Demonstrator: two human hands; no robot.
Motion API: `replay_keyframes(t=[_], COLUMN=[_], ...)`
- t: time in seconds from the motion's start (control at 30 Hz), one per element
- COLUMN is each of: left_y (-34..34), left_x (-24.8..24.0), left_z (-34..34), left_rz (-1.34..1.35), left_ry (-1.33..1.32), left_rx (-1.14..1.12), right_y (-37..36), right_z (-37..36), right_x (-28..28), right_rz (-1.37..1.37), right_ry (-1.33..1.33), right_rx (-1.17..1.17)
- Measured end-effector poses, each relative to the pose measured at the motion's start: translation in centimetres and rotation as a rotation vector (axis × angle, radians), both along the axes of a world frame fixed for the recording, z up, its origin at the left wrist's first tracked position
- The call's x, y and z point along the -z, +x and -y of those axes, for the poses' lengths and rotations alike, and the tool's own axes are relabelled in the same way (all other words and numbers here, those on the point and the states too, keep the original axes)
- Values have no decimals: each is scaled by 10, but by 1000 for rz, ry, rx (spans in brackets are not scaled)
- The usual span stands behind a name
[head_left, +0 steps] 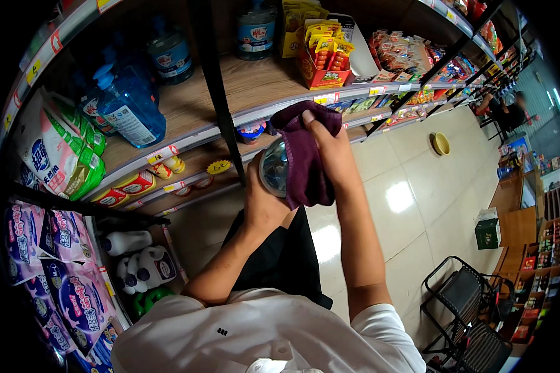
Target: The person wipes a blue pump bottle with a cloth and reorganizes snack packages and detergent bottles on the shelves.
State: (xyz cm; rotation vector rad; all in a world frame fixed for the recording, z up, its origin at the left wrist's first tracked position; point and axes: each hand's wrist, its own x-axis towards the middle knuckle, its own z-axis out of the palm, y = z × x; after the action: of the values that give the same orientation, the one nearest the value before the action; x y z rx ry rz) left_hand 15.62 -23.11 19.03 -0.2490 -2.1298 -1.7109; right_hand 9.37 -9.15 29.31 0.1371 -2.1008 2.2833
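Round tin [274, 168] under purple cloth [305, 155]

Glossy pale tiled floor [410, 205] beside stocked wooden shelves [255, 87], black wire rack [460, 304].

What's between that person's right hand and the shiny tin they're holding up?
A dark purple cloth: in the head view it drapes under the right hand and over the tin, which the left hand grips from below.

Head fisheye, looking down, close over hands, shelves left.
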Motion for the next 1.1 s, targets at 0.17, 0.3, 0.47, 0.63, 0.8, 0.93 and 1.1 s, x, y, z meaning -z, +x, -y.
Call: replay_keyframes(t=[0.17, 0.3, 0.47, 0.63, 0.8, 0.93, 1.1], left_y=[-3, -7, -2, -2, 1, -1, -7], left_x=[-2, 0, -7, -2, -11, -31, -15], left_z=[7, 6, 1, 3, -2, -9, -14], left_rz=[44, 24, -69, 24, 130, 105, -18], left_ry=[18, -25, -19, -119, -135, -160, -200], left_rx=[-9, -14, -35, 51, 38, -9, -51], right_y=[12, 22, 15, 11, 10, -8, -25], right_z=[11, 15, -1, 2, 16, 7, -1], right_x=[36, 9, -47, -67, -73, -76, -84], right_rz=[31, -190, -447, -743, -510, -372, -88], right_ry=[-107, -226, 553, 718, 1190, 1217, 1092], right_rx=[235, 87, -241, -448, -317, -288, -308])
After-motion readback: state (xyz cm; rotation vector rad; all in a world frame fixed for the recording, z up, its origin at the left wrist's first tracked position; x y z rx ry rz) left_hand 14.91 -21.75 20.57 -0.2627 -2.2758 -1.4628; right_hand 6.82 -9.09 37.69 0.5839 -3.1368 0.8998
